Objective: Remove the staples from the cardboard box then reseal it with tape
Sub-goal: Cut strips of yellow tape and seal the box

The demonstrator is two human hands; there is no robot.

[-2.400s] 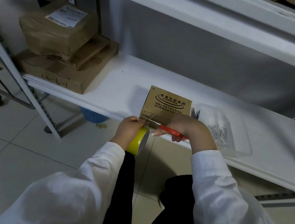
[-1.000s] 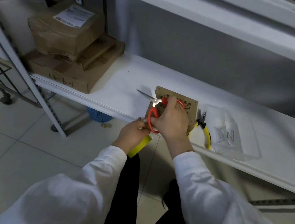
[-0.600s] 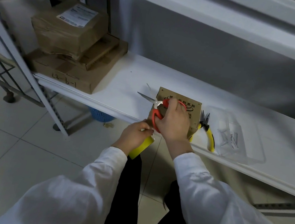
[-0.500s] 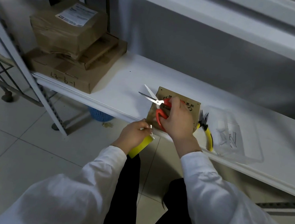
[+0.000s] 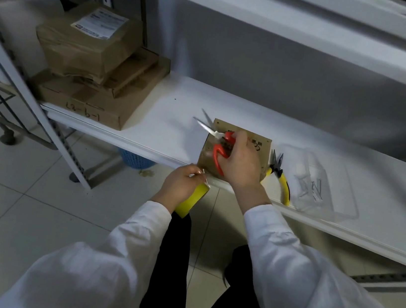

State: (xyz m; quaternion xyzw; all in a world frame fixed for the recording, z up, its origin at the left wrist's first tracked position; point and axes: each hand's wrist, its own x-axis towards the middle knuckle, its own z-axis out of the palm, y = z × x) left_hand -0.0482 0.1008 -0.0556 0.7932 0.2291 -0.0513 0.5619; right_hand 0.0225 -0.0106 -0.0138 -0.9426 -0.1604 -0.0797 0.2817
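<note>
A small brown cardboard box (image 5: 263, 142) with printed text stands at the front edge of the white shelf (image 5: 169, 123). My right hand (image 5: 241, 163) rests on top of the box and holds red-handled scissors (image 5: 219, 148), their blades spread and pointing left past the box. Below the shelf edge, my left hand (image 5: 182, 182) grips a yellow tape roll (image 5: 191, 199), with a short clear strip pulled up toward the box's front-left corner.
Yellow-handled pliers (image 5: 280, 178) lie just right of the box. Beside them a clear plastic tray (image 5: 322, 186) holds loose metal staples. A stack of brown cartons (image 5: 95, 73) fills the shelf's left end. A blue basket (image 5: 135, 160) sits on the tiled floor below.
The right hand lifted the scissors from the box's front face, where they cut at the tape, up onto the box top, blades now apart. The left hand kept hold of the tape roll.
</note>
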